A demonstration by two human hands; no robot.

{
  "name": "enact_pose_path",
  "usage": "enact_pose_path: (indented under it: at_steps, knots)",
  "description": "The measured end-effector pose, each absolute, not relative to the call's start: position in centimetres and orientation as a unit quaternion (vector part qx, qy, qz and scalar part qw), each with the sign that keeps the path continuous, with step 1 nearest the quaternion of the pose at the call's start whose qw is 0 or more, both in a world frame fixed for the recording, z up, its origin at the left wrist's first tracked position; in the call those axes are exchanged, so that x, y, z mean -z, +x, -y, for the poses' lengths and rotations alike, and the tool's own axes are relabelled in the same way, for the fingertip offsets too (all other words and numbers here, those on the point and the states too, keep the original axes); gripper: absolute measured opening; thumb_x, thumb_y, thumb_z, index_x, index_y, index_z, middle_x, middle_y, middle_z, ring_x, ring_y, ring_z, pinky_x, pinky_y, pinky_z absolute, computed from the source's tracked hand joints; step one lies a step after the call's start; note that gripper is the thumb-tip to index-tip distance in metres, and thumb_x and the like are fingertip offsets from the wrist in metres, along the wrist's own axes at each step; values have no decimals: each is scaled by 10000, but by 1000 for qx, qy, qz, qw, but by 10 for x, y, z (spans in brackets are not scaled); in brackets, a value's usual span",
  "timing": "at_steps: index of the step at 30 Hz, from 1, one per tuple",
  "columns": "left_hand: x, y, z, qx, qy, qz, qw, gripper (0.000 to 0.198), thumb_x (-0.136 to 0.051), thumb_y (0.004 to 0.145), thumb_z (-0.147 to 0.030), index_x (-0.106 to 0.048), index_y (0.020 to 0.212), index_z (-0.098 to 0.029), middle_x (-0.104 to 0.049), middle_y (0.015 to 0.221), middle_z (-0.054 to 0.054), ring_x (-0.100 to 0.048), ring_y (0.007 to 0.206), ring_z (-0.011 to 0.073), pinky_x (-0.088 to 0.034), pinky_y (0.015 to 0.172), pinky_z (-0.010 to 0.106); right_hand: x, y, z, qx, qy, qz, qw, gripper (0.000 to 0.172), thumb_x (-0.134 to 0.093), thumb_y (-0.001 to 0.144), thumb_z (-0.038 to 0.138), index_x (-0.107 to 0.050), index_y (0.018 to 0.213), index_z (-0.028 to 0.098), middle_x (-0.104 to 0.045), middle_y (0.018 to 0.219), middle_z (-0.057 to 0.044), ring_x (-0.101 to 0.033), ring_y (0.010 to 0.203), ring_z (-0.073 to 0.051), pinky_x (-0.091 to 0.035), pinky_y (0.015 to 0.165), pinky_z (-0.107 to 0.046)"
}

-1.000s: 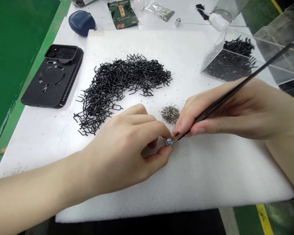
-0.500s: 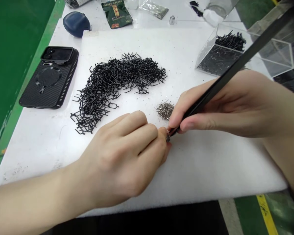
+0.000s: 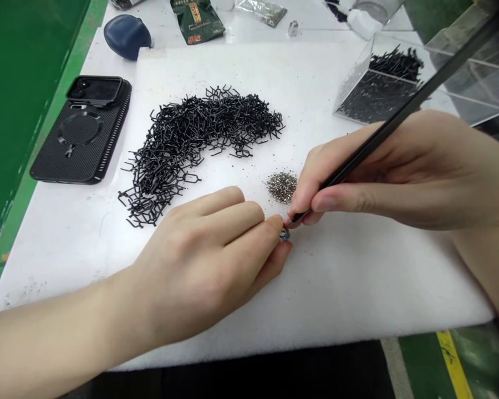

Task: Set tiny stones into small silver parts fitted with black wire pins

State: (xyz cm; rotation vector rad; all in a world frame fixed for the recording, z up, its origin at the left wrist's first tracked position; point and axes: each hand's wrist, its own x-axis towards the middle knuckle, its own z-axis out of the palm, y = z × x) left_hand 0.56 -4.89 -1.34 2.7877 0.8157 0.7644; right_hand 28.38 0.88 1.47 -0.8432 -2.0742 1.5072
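Observation:
Between the thumb and forefinger of my left hand [image 3: 212,260] is a small shiny metal part [image 3: 285,234]. My right hand [image 3: 382,172] is closed round long black tweezers [image 3: 395,119], whose tip touches or nearly touches the metal part. Just beyond the fingertips lies a small pile of tiny metallic pieces [image 3: 281,187]. Further left, a curved heap of black forked wire-like pieces [image 3: 203,127] rests on the white foam sheet [image 3: 357,277]. My left fingers partly hide the metal part.
A black phone [image 3: 81,130] lies at the left, with a dark blue bulb [image 3: 127,37] behind it. Along the back are a green packet [image 3: 197,21] and a small metal block [image 3: 293,29]. A clear box [image 3: 378,83] of black pieces stands back right.
The tweezers are tilted lower and their tip now shows more clearly at the metal part. My right hand has shifted slightly right; more of the metal part shows.

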Motion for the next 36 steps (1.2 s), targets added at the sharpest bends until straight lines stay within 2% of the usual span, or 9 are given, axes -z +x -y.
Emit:
enact_pose_path:
  at_steps: [10,12,13,17,21,24,28,33,36]
  knots:
    - [12,3,49,-254,921,-278,96,290,-690,1197,-143,-871,971,-119,-741,803,14,-629,713,193,-570,641,388,-9,284,-14,-581,-221,744,245,89,-920,1080,146,-959,1085,226,-953,1056,-8,-902,970,-126,-717,879,-164]
    - [12,3,48,-257,921,-278,94,290,-687,1198,-147,-875,979,-121,-743,802,11,-632,708,190,-566,639,384,-7,283,-14,-578,-226,745,244,34,-928,1099,231,-960,1106,238,-946,1061,-18,-909,977,-156,-739,877,-213]
    - [12,4,48,-256,921,-279,92,293,-684,1199,-149,-875,978,-123,-744,802,11,-635,709,191,-566,640,385,-6,282,-14,-574,-236,744,247,64,-943,1099,304,-962,1126,249,-940,1063,-25,-913,991,-182,-754,879,-249]
    - [12,5,48,-251,922,-283,87,295,-688,1195,-150,-869,963,-127,-740,799,10,-631,710,191,-559,634,384,-3,276,-10,-567,-268,728,276,350,-989,1043,552,-954,1241,265,-919,1096,-57,-914,1109,-268,-780,931,-350]
    - [12,6,49,-253,921,-286,81,287,-698,1186,-144,-862,952,-132,-732,790,4,-615,700,183,-543,629,374,0,272,-8,-570,-266,724,284,437,-991,1025,610,-948,1297,270,-917,1139,-71,-908,1163,-291,-784,962,-378]
    - [11,5,49,-260,919,-284,88,265,-705,1180,-136,-870,974,-123,-760,809,7,-653,714,177,-558,641,364,0,276,-8,-572,-264,723,282,380,-1010,1024,542,-959,1284,270,-924,1130,-66,-915,1135,-285,-786,961,-377]
    - [11,4,49,-257,916,-288,106,240,-716,1169,-136,-878,995,-107,-783,826,13,-672,715,165,-562,626,347,-4,282,-13,-567,-234,748,254,68,-949,1082,241,-991,1132,262,-940,1060,-26,-911,963,-182,-747,873,-252]
    - [9,6,49,-253,915,-292,116,238,-717,1163,-125,-877,989,-98,-789,827,17,-670,707,157,-533,591,341,-9,283,-16,-578,-209,749,248,189,-877,1077,66,-985,1111,218,-961,1063,-8,-912,968,-128,-711,873,-161]
    - [9,6,50,-253,916,-292,110,246,-711,1173,-137,-875,992,-108,-787,825,11,-668,710,157,-529,594,341,-9,283,-16,-578,-222,746,244,169,-894,1067,70,-976,1110,212,-963,1064,-9,-913,964,-129,-717,872,-158]
